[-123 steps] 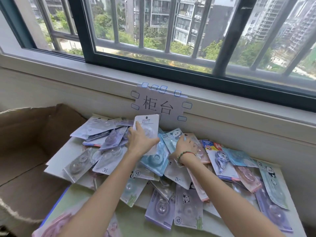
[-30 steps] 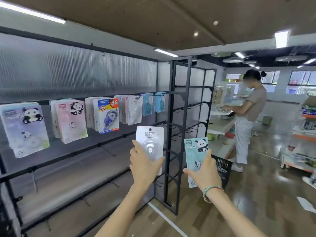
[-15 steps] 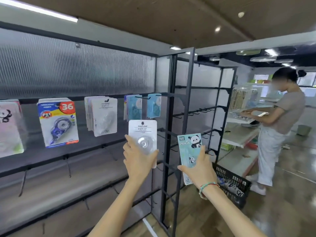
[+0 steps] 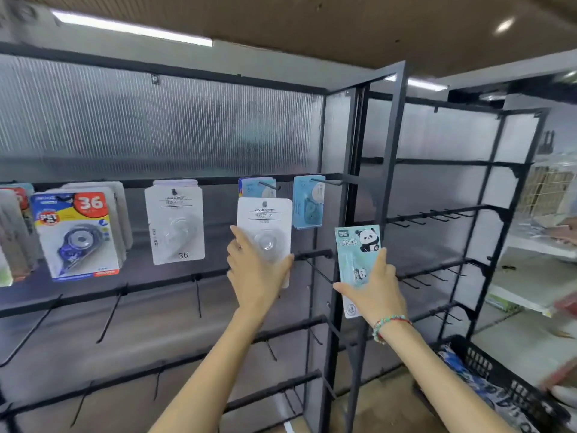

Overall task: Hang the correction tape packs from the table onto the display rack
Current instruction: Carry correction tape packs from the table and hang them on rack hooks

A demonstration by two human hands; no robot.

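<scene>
You are closer to the rack now than a moment ago. Your left hand grips the white pack under the top rail, near a hook. Your right hand grips the panda pack by the corner post.

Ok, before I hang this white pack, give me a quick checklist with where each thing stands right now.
1. Left hand grips the white pack: ok.
2. Right hand holds the panda pack clear of the rack: ok.
3. Hang hole at the white pack's top uncovered: ok.
4. Matching white packs already on a hook to the left: ok.
5. Hole lined up with that hook: not ok.
6. Room left on that hook: cannot tell.
</scene>
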